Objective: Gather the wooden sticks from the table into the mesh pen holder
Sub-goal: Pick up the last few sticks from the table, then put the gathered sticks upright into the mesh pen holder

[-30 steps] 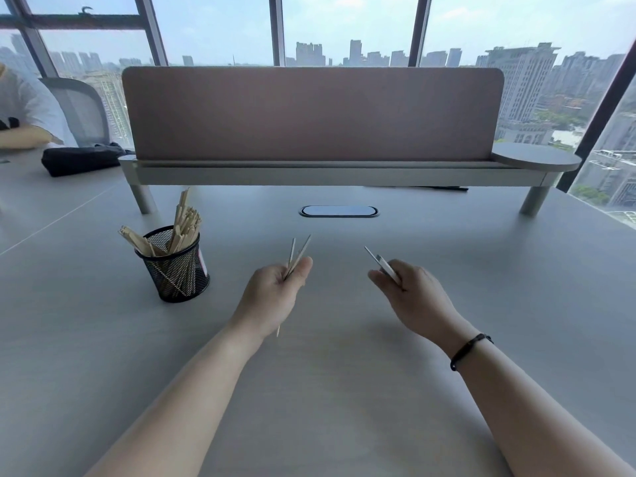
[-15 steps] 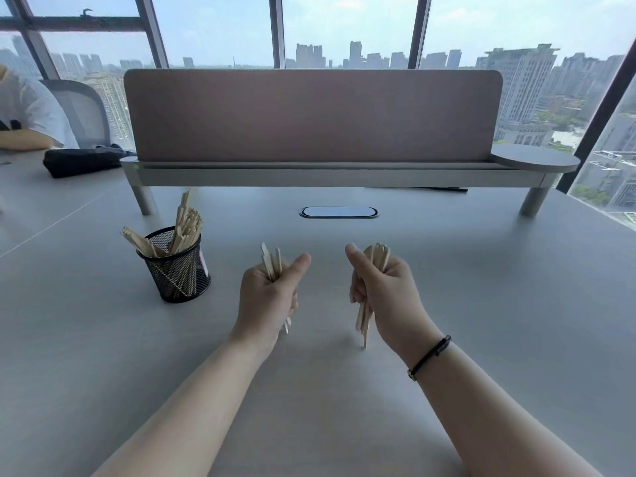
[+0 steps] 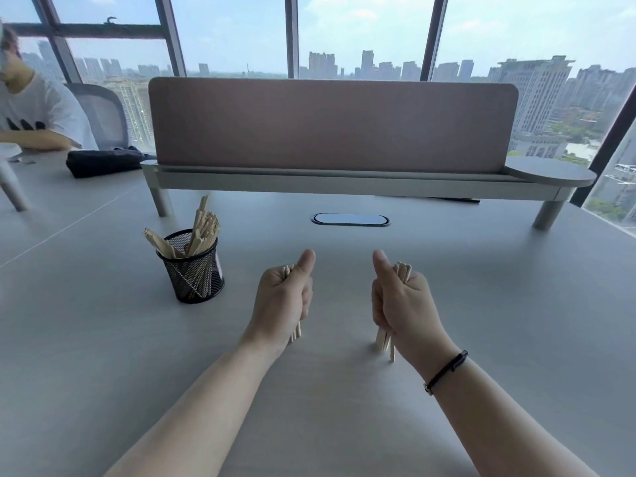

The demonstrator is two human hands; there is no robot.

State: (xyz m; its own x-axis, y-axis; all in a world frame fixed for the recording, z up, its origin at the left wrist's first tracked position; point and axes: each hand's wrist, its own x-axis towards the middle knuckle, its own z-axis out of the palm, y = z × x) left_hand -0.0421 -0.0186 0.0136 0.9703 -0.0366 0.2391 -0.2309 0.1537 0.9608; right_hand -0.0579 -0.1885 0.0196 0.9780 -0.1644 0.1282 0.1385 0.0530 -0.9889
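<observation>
Grey and bare around our arms, the desk [image 3: 103,339] shows no loose sticks in the head view; a second ago we held a few slanted in our fingertips, now both bundles stand upright in closed fists, thumbs up. Our left hand [image 3: 284,297] grips its sticks [image 3: 296,333], our right hand [image 3: 401,299] grips its own [image 3: 402,271]; the mesh pen holder [image 3: 192,270], already part-filled, waits left for both loads

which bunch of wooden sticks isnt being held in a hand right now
The bunch of wooden sticks standing in the black mesh pen holder. The left hand and the right hand each grip an upright bunch in a fist.
</observation>
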